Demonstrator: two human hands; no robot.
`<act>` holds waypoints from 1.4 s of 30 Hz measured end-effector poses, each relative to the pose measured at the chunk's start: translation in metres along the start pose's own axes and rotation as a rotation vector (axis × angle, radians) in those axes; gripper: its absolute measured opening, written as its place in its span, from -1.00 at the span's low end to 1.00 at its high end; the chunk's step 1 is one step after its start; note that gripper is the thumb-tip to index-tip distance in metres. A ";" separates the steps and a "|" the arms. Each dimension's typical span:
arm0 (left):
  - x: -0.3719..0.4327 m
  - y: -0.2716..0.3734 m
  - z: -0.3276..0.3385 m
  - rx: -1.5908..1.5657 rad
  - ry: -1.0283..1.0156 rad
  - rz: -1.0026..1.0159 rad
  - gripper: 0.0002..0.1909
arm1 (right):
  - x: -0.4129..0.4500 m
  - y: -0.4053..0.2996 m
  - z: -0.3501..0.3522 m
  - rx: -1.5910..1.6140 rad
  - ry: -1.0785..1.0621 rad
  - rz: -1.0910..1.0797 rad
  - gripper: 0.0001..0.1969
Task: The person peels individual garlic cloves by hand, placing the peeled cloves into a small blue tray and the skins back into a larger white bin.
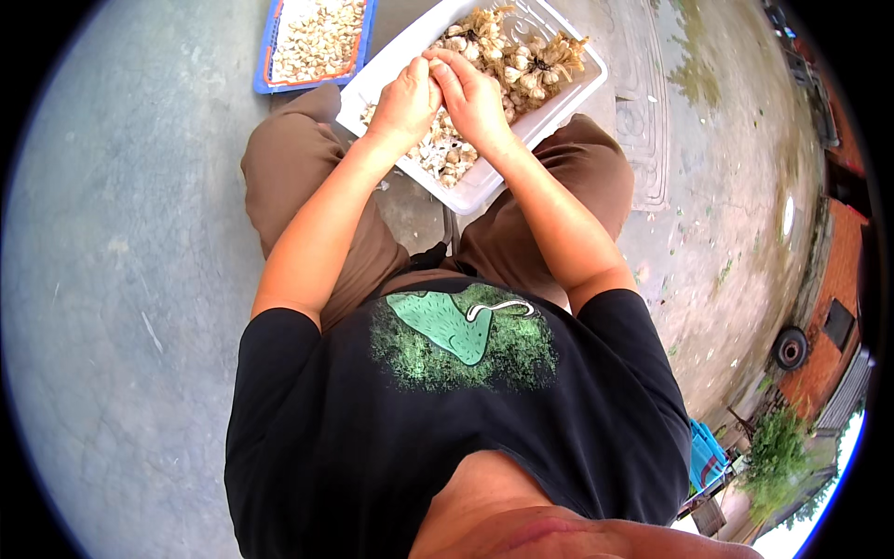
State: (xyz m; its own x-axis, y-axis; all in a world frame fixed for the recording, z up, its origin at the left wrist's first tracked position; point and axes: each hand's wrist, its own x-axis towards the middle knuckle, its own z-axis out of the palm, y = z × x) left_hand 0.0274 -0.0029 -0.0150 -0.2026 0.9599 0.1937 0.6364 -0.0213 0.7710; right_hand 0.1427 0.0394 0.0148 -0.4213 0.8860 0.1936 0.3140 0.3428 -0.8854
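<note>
My left hand [406, 99] and my right hand [475, 98] meet over a white plastic tub [475, 199]. Between their fingertips they pinch a small pale piece that looks like garlic [435, 64], mostly hidden by the fingers. Bunches of garlic bulbs with dried stems [534, 70] fill the far part of the tub. Below my hands, at its near end, lie loose garlic pieces and papery skins [447, 154]. To the left of the tub, a blue basket with an orange inner rim [262, 78] holds many pale garlic cloves [318, 42].
My knees in brown trousers [300, 168] flank the tub. Smooth concrete floor [140, 209] spreads on the left. Off to the right are wet, stained ground [726, 175], a tyre [790, 349] by a brick wall [814, 370], and a blue bag-like item [707, 454].
</note>
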 end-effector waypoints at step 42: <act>0.005 0.003 -0.022 -1.047 -0.250 -0.305 -0.85 | 0.006 0.006 -0.021 -0.139 -0.194 -0.038 -0.72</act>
State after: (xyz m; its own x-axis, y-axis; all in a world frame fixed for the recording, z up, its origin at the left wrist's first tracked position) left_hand 0.0116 -0.0041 0.0016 -0.0132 0.9918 -0.1269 -0.3788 0.1125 0.9186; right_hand 0.1597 0.0532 0.0195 -0.5864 0.7997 0.1287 0.4035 0.4261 -0.8097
